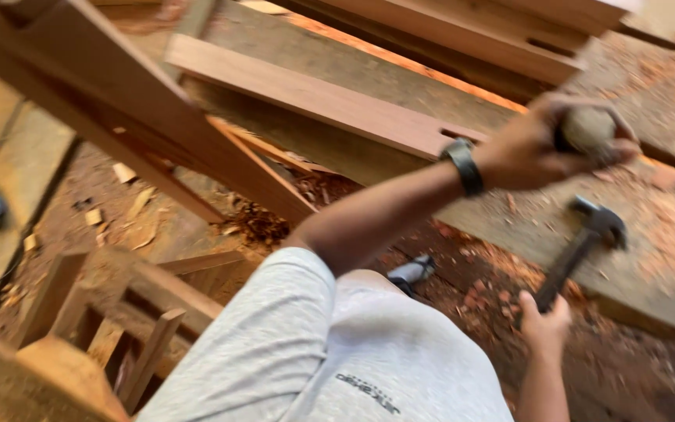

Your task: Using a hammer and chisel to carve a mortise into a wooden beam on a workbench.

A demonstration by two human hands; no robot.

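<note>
Now my left hand (544,148) grips a round, dull grey-brown lump (587,129), my right hand (544,320) a claw hammer (580,246).

My left fingers are curled tight round the lump, held up above the long wooden plank (314,98) with a slot cut near its end; a dark watch (462,164) sits on that wrist. My right fist closes on the hammer's dark handle, its head just over the sawdust-strewn board (666,258). A wooden stool frame (119,312) stands at lower left.

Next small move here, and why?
Probably bring the left hand down so its round greyish lump rests on the plank: it is gripped, blurred, above the board, while the right hand holds the hammer low beside it.
</note>
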